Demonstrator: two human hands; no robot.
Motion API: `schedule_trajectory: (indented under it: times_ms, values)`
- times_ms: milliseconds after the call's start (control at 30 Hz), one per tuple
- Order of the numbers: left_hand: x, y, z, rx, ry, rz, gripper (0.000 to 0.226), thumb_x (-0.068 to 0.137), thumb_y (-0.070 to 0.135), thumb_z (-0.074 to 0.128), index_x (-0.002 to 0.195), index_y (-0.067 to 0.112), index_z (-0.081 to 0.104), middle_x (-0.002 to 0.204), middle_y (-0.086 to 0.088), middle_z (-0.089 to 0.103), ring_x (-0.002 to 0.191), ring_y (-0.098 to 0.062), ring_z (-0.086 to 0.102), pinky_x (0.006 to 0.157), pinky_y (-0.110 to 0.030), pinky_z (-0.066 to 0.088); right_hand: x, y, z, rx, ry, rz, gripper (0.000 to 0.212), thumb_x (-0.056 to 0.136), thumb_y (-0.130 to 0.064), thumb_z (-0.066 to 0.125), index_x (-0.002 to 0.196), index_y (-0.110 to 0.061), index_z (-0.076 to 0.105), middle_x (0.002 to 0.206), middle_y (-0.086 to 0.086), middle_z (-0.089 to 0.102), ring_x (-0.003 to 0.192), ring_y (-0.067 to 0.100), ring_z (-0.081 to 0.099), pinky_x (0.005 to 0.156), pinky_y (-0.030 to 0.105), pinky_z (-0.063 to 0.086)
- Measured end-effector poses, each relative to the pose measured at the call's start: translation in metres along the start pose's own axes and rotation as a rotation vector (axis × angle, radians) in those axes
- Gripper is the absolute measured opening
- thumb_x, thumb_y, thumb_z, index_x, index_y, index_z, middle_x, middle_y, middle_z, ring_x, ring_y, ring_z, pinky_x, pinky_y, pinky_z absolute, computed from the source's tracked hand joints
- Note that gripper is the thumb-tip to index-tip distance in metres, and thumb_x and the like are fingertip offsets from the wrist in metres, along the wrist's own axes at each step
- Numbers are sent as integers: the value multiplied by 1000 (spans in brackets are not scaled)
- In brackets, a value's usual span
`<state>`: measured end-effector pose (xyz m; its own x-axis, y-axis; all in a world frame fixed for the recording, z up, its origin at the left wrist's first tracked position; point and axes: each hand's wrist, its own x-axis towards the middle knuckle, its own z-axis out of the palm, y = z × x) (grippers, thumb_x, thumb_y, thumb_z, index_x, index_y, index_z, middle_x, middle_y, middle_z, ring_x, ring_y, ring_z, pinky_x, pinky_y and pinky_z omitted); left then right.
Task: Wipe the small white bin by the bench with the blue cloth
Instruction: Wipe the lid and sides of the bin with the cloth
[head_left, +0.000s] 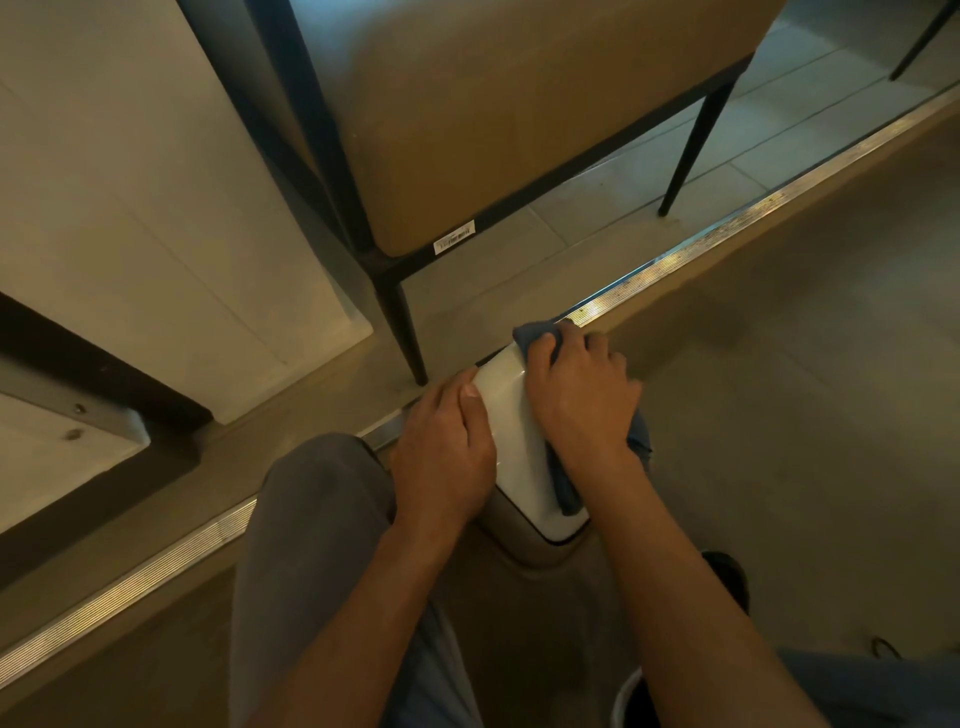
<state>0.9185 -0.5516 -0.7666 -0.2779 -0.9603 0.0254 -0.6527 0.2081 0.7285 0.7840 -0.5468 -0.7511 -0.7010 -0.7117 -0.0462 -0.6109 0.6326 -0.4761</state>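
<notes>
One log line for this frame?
phase: wiping | left hand: steadies white bin | right hand: presses blue cloth on lid

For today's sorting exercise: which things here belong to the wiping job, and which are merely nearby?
Job: small white bin; blue cloth; right hand gripping the cloth; left hand steadying the bin.
Nearby: tan bench; metal floor strip; dark shoe.
</notes>
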Motion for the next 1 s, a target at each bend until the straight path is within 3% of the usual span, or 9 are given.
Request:
schedule_trajectory:
  times_ms: [133, 300, 400, 533, 600, 700, 800, 867, 1000]
  values:
    - [-2, -1, -2, 18, 16, -14, 50, 106, 42, 23, 138, 22, 55, 135, -1, 60, 119, -17, 55, 96, -28, 40, -11, 4, 10, -57, 64, -261, 54, 100, -45, 22, 142, -23, 48, 146, 7, 48, 133, 29, 43, 111, 51, 30]
    - [0, -5, -3, 15, 0, 8, 43, 108, 37, 26, 136, 25, 57, 131, 1, 61, 114, -13, 56, 93, -26, 40, -38, 31, 20, -29, 141, -552, 47, 105, -39, 30, 145, -22, 49, 156, 3, 39, 150, 25, 23, 118, 55, 19]
    - [-2, -2, 0, -2, -22, 34, 41, 110, 34, 28, 137, 23, 57, 131, 1, 62, 112, -8, 55, 94, -26, 44, -51, 45, 18, 19, 191, -496, 50, 104, -41, 29, 149, -23, 43, 160, 0, 33, 152, 20, 17, 121, 52, 15]
    - [-2, 1, -1, -6, -28, 15, 45, 108, 38, 28, 141, 24, 55, 138, 2, 58, 123, -14, 54, 103, -34, 45, -58, 52, 18, 154, 226, -237, 53, 103, -46, 30, 153, -27, 34, 160, -1, 30, 152, 17, 16, 123, 45, 12]
    - [-2, 1, -1, 5, -34, 17, 46, 108, 40, 27, 141, 24, 55, 138, 2, 58, 124, -14, 54, 103, -31, 43, -57, 55, 17, 212, 230, -132, 54, 102, -47, 29, 153, -28, 32, 158, 2, 35, 148, 20, 25, 121, 46, 18]
    - [-3, 0, -2, 30, -54, 39, 50, 106, 44, 24, 141, 23, 54, 135, 1, 59, 120, -15, 56, 100, -29, 44, -45, 54, 10, 293, 220, -33, 55, 100, -48, 27, 147, -24, 43, 143, 7, 51, 132, 25, 46, 110, 47, 37]
    - [0, -2, -2, 26, -60, 51, 50, 107, 44, 23, 140, 22, 55, 133, -1, 62, 118, -16, 58, 103, -37, 47, -25, 49, 2, 293, 154, -16, 46, 101, -42, 30, 132, -20, 56, 126, 6, 60, 111, 26, 57, 93, 44, 47]
    - [1, -1, -2, 30, -65, 53, 52, 106, 46, 23, 139, 21, 55, 131, -2, 62, 117, -16, 58, 103, -42, 48, -12, 45, -2, 240, 103, -52, 38, 103, -37, 33, 124, -18, 59, 119, 6, 61, 103, 26, 58, 86, 40, 47]
    - [0, -2, -3, 8, -69, 51, 47, 107, 42, 26, 139, 22, 54, 130, -2, 61, 114, -12, 57, 101, -38, 49, 1, 35, -8, 263, 135, -174, 32, 105, -32, 38, 119, -16, 62, 110, 5, 63, 93, 17, 57, 76, 31, 41]
